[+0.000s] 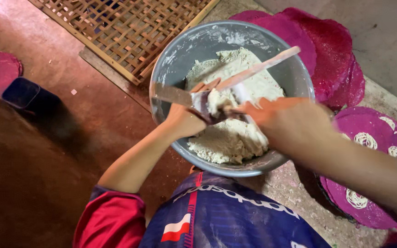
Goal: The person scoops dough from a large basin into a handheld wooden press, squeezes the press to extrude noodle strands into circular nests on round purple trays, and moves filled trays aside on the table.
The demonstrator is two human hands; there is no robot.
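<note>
Left hand: the left hand [184, 117] is over the near-left part of the bowl, fingers curled around a small purple scoop-like piece [201, 104] that is heaped with white dough.
Right hand: the right hand [283, 120] comes in from the right, closed on the grip of a long flat spatula [258, 69]; the pale blade slants up and away over the bowl toward its far right rim.
Meeting point: both hands come together above the middle of the bowl, the spatula lying against the lump of dough in the left hand's scoop.
Bowl: a large grey metal bowl [299, 76] sits on the floor just in front of the person's knees, its inner wall dusted with flour.
Dough: a crumbly white mass of dough [228, 140] fills the bottom and far side of the bowl.
Right of the bowl: round magenta mats [331, 46] overlap behind the bowl; nearer, another magenta mat [382, 126] carries small coils of white noodles [365, 140].
Far side: a woven bamboo lattice tray [129, 27] lies on the floor beyond the bowl.
Left: a dark blue box [21, 94] stands on the reddish floor [83, 92], well apart from the bowl, with one more magenta mat just behind it.
Clothing: red sleeve and blue shirt at the bottom edge.
</note>
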